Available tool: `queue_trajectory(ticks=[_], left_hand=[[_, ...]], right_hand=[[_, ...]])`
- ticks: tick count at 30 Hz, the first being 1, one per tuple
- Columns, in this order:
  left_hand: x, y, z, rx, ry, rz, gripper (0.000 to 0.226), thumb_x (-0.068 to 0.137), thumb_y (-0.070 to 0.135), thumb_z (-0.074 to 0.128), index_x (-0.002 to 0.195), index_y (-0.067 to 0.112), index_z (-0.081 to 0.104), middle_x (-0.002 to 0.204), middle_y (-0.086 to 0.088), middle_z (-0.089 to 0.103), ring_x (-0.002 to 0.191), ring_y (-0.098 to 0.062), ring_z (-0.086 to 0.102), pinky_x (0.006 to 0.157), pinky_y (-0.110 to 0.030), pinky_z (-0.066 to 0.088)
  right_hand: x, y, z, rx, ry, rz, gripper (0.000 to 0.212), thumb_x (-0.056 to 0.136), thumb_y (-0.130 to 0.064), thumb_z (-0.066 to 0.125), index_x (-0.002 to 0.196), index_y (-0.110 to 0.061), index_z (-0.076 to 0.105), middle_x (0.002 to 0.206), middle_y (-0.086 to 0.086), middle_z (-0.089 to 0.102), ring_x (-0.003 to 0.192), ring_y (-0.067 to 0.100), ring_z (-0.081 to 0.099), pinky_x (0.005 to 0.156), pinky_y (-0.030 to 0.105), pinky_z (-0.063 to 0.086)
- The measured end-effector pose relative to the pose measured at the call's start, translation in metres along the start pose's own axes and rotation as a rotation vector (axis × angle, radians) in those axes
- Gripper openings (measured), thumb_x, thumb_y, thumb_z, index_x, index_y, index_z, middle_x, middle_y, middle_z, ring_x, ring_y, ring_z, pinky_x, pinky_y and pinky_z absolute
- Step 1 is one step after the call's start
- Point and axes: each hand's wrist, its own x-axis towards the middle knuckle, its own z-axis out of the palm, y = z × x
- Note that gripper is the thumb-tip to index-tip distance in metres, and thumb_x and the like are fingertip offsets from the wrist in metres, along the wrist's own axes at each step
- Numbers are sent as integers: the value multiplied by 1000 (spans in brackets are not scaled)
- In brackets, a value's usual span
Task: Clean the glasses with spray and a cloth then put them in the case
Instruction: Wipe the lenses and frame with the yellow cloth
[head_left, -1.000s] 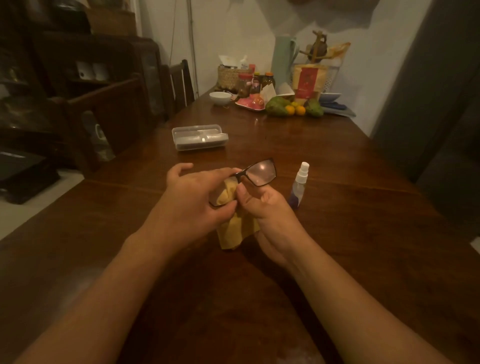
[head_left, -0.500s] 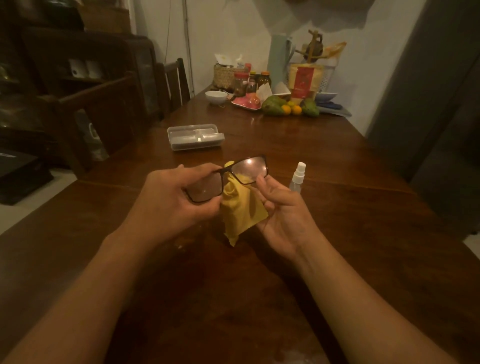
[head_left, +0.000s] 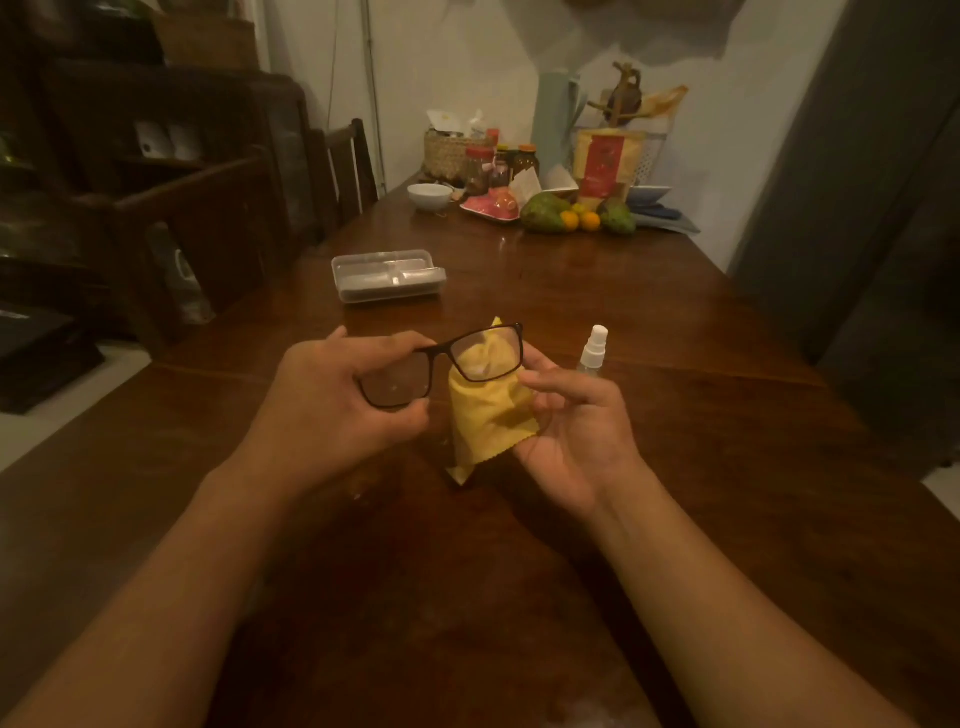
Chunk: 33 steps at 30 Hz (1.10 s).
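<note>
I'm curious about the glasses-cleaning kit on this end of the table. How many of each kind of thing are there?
glasses: 1
yellow cloth: 1
spray bottle: 1
clear case: 1
Total: 4

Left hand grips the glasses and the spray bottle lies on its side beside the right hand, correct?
No. The head view shows the spray bottle standing upright on the table beside the right hand; the left hand does grip the glasses.
</note>
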Motion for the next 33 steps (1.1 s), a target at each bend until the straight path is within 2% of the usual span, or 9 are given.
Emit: queue_trajectory(ticks=[3,6,10,13,17,20,25,30,33], left_hand=[[0,3,1,58,-7,17,59,68,50,68,126,42,61,107,44,56,114,11,57,116,-57,30],[-1,8,2,89,-8,32,53,71,49,68,123,37,67,111,28,65,109,6,61,115,-58,31],[-1,14,6,132,7,54,38,82,31,73,118,21,73,113,6,75,103,-6,67,111,-57,38],[-1,18,7,117,42,96,26,87,19,68,112,15,75,104,8,74,90,-8,70,109,-49,40],[-1,21,6,107,23,80,31,90,22,60,117,15,74,90,8,73,75,-11,70,82,-32,52],[0,18,6,153,-12,38,32,96,18,62,126,7,68,96,-6,76,77,-14,69,66,-24,48],[0,19,5,199,-32,31,35,97,16,60,129,3,64,102,-13,76,84,-22,70,69,-35,56],[0,20,2,211,-24,21,41,98,28,53,131,5,64,102,-13,76,87,-24,70,75,-43,58],[1,21,2,206,-33,2,41,96,27,54,131,6,63,106,-14,76,92,-26,71,78,-44,58]], right_hand=[[1,4,0,-110,-5,0,40,88,-12,60,128,-7,62,116,12,72,104,23,70,91,37,56],[2,7,2,-195,24,-7,44,87,-16,61,130,-6,60,114,11,74,102,20,73,81,32,60],[3,10,4,-264,32,8,49,88,-19,64,135,-10,57,122,11,72,107,23,71,87,34,60],[3,11,3,-298,38,15,53,85,-22,68,135,-11,57,122,11,72,109,25,71,89,37,59],[3,9,3,-299,63,-14,65,80,-25,71,141,-10,53,126,14,70,117,31,67,104,49,50],[2,9,7,-297,49,-23,60,86,-31,66,141,-12,53,128,14,69,118,28,67,96,42,56],[1,14,10,-357,4,-21,53,95,-35,56,140,-8,53,126,13,70,111,24,70,84,33,59],[3,10,7,-358,69,-24,63,82,-29,71,141,-18,51,122,7,73,111,22,71,88,36,58],[4,7,5,-260,88,-45,62,77,-18,76,135,-21,55,111,6,77,99,20,75,75,31,60]])
